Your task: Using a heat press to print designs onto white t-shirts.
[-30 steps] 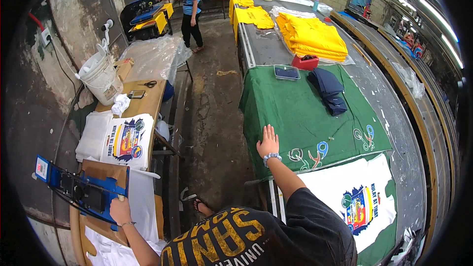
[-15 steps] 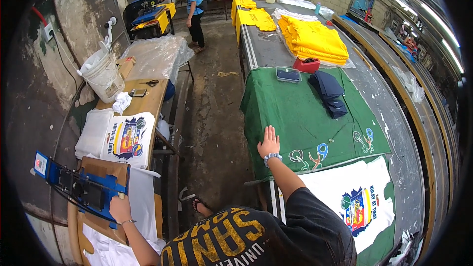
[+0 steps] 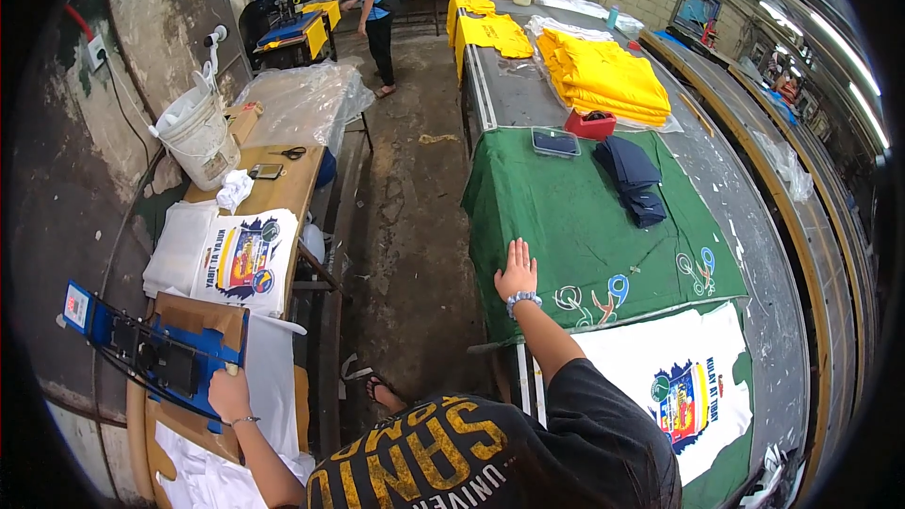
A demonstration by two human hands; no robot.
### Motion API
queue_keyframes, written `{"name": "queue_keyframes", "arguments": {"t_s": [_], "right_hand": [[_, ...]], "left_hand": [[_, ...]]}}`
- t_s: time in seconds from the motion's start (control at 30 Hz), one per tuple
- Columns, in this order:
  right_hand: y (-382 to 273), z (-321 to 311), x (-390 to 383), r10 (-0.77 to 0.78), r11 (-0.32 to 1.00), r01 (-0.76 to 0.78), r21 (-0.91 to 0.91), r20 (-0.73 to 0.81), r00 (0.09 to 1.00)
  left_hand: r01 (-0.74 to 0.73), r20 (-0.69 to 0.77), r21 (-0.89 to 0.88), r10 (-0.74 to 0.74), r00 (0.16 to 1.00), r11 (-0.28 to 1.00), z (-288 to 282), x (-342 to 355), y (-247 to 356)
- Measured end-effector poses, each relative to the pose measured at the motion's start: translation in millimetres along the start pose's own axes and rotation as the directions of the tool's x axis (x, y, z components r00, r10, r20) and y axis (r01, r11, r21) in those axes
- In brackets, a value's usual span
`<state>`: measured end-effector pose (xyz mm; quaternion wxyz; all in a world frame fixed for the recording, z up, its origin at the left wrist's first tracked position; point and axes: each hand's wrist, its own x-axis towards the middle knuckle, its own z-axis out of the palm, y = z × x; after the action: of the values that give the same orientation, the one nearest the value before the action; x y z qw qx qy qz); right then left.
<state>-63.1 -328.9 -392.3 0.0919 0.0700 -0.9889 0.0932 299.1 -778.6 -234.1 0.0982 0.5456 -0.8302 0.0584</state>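
At the lower left, my left hand (image 3: pixel 229 396) is closed round the handle of a blue heat press (image 3: pixel 170 358). White fabric (image 3: pixel 203 471) lies under and beside the press. My right hand (image 3: pixel 517 273) rests flat, fingers stretched out and holding nothing, near the left edge of a green cloth (image 3: pixel 584 217) on the right-hand table. Nearer to me on that table is a white shirt (image 3: pixel 632 349) with a colourful print. Beyond the press sits a stack of printed white fabric pieces (image 3: pixel 247 259).
A white bucket (image 3: pixel 198 137), scissors (image 3: pixel 287 153) and a white rag (image 3: pixel 234 188) are on the left table. The right table holds folded navy cloth (image 3: pixel 630 174), a clear plastic box (image 3: pixel 556 141) and piled yellow shirts (image 3: pixel 603 75). A co-worker (image 3: pixel 377 14) stands at the far end.
The co-worker's arm has drawn back from the far press. My hands keep their places; the view has shifted slightly.
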Motion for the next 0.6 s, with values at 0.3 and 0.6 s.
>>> {"name": "queue_keyframes", "arguments": {"t_s": [0.3, 0.6], "right_hand": [[2.1, 2.6, 1.6, -0.003, 1.0, 0.003, -0.015, 0.005, 1.0], [2.7, 2.1, 1.6, 0.0, 1.0, 0.0, 0.024, 0.006, 1.0]], "left_hand": [[0.006, 0.002, 0.001, -0.006, 1.0, 1.0, 0.3, 0.0, 0.8], [0.004, 0.029, 0.016, -0.005, 1.0, 1.0, -3.5, -0.5, 2.9]]}}
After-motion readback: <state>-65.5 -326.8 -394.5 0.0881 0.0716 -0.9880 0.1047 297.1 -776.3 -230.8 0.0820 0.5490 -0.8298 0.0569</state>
